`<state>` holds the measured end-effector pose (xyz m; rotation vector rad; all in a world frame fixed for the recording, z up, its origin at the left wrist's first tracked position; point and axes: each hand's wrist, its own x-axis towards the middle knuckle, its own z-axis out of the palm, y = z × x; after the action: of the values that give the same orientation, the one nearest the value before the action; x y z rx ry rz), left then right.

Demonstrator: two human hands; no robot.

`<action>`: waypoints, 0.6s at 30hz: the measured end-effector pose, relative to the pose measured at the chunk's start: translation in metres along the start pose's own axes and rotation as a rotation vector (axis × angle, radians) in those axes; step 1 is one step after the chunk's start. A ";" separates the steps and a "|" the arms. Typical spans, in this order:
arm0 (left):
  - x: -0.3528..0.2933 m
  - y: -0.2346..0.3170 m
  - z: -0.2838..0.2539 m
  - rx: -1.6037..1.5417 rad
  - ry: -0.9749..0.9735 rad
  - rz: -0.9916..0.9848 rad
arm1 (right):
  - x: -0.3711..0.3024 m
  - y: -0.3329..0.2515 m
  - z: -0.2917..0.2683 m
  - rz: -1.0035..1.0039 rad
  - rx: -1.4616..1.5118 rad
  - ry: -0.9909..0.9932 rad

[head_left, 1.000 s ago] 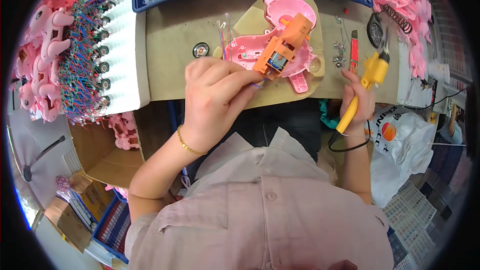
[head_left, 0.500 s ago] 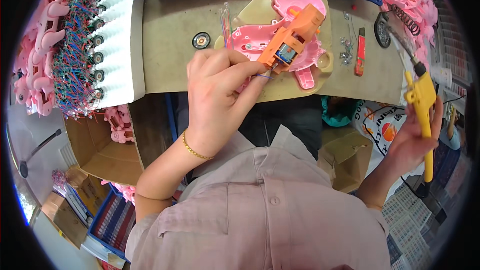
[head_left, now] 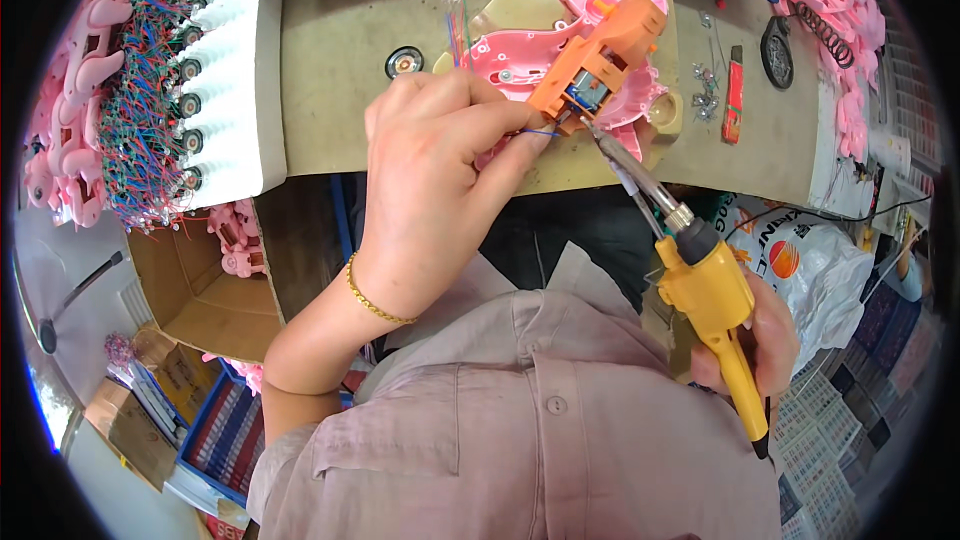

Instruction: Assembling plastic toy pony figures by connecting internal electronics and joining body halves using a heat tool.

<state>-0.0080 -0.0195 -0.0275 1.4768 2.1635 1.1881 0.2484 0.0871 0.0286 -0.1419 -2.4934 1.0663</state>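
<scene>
My left hand (head_left: 425, 145) is closed in a pinch on a thin blue wire (head_left: 541, 132) at the lower end of an orange plastic gearbox housing (head_left: 632, 22). A small metal motor (head_left: 588, 90) shows in the housing's opening. The housing lies over a pink toy shell half (head_left: 512, 52), set in a beige moulded holder (head_left: 520, 8). In my right hand (head_left: 772, 340) is a yellow soldering gun (head_left: 706, 290), its tip beside the motor end, close to my left fingertips. Whether the tip touches metal I cannot tell.
A round speaker (head_left: 404, 61) and upright thin wires (head_left: 458, 25) are left of the holder. To the right lie small metal parts (head_left: 706, 100), a red cutter knife (head_left: 734, 95) and a coiled-spring stand (head_left: 825, 35). White foam (head_left: 235, 70) holds wired speakers at far left.
My right hand has brought the soldering gun in from the far right, its tip now at the motor end. The left hand keeps its pinch. The whole view has shifted slightly.
</scene>
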 end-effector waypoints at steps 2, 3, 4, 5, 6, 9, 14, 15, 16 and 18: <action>0.000 0.000 -0.003 0.014 -0.029 -0.001 | 0.006 -0.006 0.000 0.033 -0.032 -0.023; 0.000 0.000 -0.004 0.016 -0.026 -0.002 | 0.008 -0.006 0.002 0.030 -0.031 -0.025; 0.001 -0.001 -0.003 0.011 -0.033 -0.006 | 0.010 -0.005 0.003 0.029 -0.029 -0.027; 0.002 -0.001 -0.003 0.007 -0.039 -0.009 | 0.012 -0.003 0.003 0.027 -0.026 -0.028; 0.003 -0.002 -0.002 0.007 -0.044 -0.012 | 0.011 0.001 0.004 0.031 -0.022 -0.027; 0.002 0.000 -0.005 0.002 -0.036 -0.020 | 0.005 0.005 0.007 0.021 0.010 -0.023; 0.002 0.002 -0.007 0.010 -0.083 -0.051 | 0.003 0.009 0.012 0.013 0.022 0.015; 0.002 0.002 -0.006 0.011 -0.083 -0.052 | -0.002 0.010 0.012 0.013 0.024 0.015; 0.002 0.002 -0.006 0.017 -0.078 -0.049 | -0.010 0.008 0.009 0.144 0.068 -0.058; 0.003 0.003 -0.006 0.020 -0.073 -0.044 | -0.010 0.006 0.006 0.275 0.110 -0.131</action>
<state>-0.0112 -0.0194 -0.0205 1.4490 2.1544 1.0843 0.2543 0.0842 0.0173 -0.4048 -2.5756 1.3596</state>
